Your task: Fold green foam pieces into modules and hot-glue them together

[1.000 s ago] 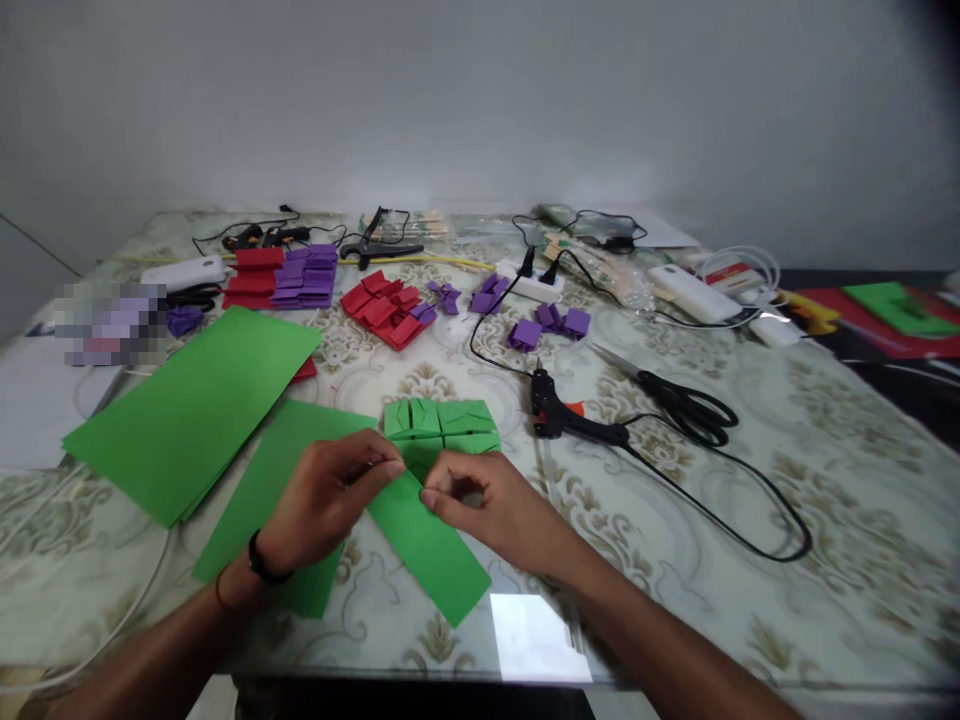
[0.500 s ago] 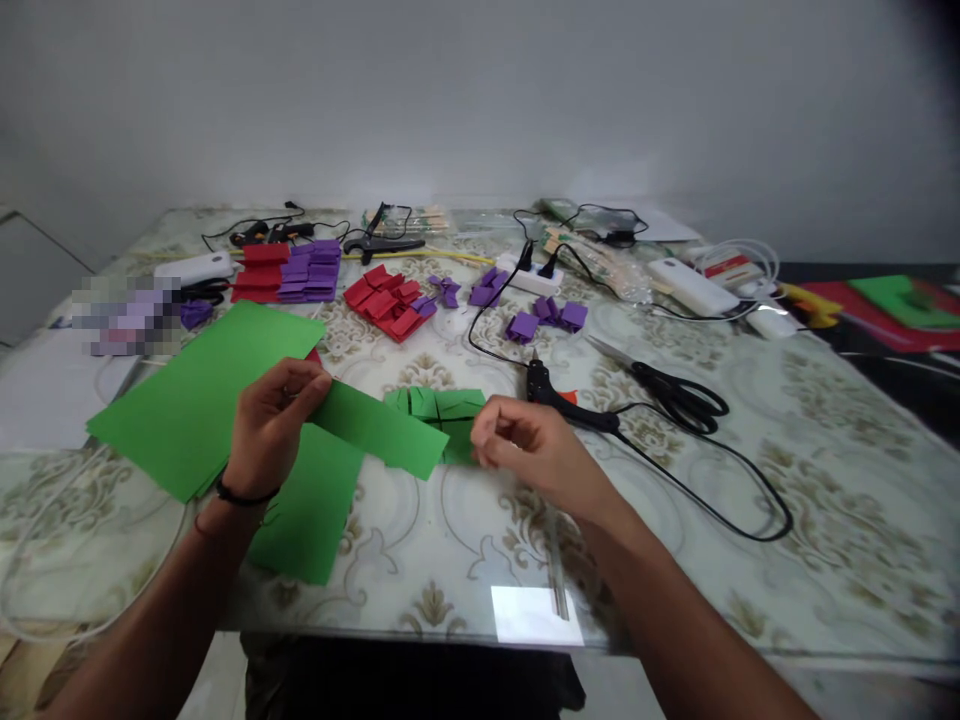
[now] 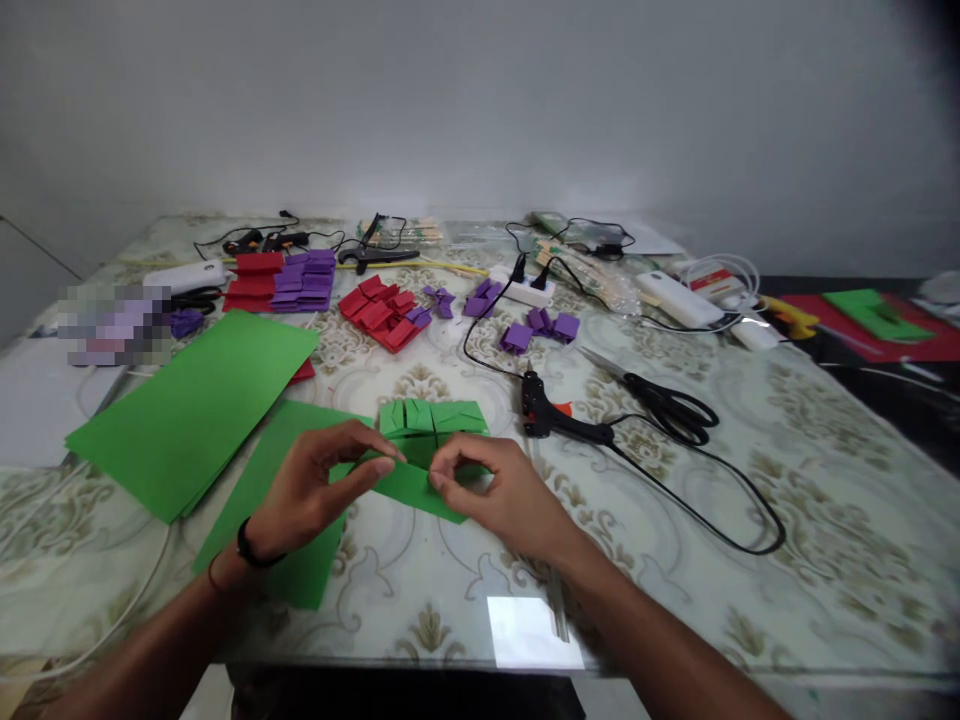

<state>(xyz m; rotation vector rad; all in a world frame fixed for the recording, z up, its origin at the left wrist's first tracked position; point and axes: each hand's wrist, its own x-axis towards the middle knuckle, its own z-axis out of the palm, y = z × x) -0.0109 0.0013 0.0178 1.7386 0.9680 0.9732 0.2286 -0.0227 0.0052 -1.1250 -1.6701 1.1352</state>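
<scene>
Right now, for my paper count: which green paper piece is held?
The narrow green paper strip, pinched by left hand and right hand; the wide green sheets lie flat.

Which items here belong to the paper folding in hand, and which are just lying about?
In hand:
left hand and right hand, both pinching the green strip
folded green pieces just behind
green sheets

Lying about:
glue gun
scissors
red pieces
purple pieces
power strip
</scene>
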